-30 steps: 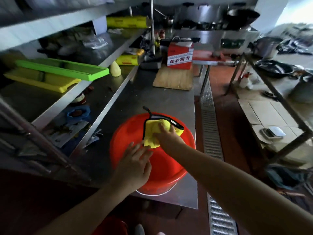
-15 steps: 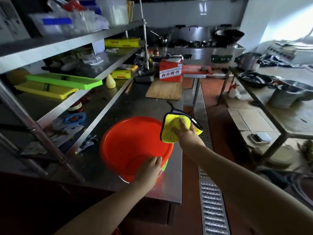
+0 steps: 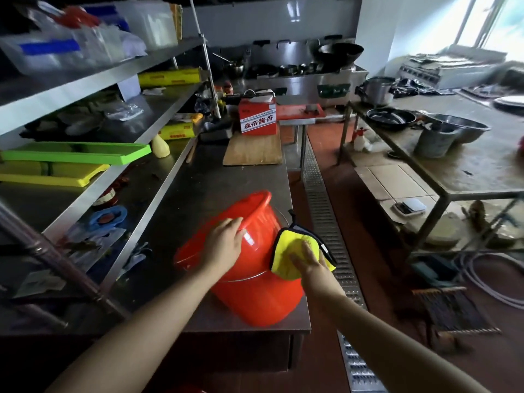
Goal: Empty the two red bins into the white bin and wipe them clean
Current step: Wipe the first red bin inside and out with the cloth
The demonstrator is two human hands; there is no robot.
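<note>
The round red plastic bin [image 3: 249, 268] lies tipped at the steel worktop's [image 3: 215, 177] near right corner. The left hand [image 3: 226, 242] rests flat on it; the right hand [image 3: 307, 258] presses a yellow microfibre cloth [image 3: 295, 248] against its wall. Hard rubbing could roll it off the edge.

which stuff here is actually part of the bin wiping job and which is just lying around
Part of the job:
red bin, tipped on its side on the steel counter
yellow cloth, pressed on the bin's wall by the right hand
left hand, steadying the bin

Lying about:
wooden board
red box
green tray
</note>
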